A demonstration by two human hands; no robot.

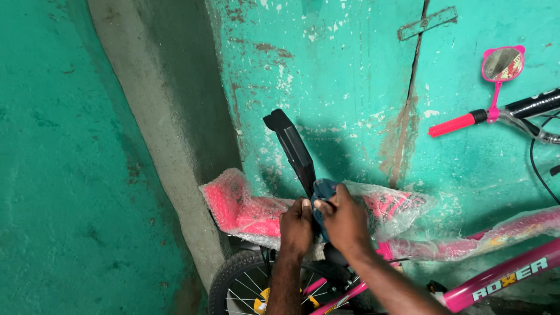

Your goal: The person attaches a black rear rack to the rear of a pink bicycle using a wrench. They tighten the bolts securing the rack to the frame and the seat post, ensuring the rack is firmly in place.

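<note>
My left hand (296,227) and my right hand (345,220) are close together above the rear of a pink child's bicycle (501,279). Both grip a small dark blue part (322,190) at the base of a black curved mudguard (293,147), which rises up and to the left against the wall. Under my hands lies a pink piece wrapped in bubble plastic (239,209). Below it the spoked wheel with a black tyre (233,279) shows. What the fingers pinch exactly is hidden.
A peeling turquoise wall (350,70) stands right behind the bicycle, with a grey concrete strip (157,116) on the left. At the upper right a pink handlebar grip (452,125) and a pink-framed mirror (503,64) stick out. More wrapped pink frame (507,228) runs right.
</note>
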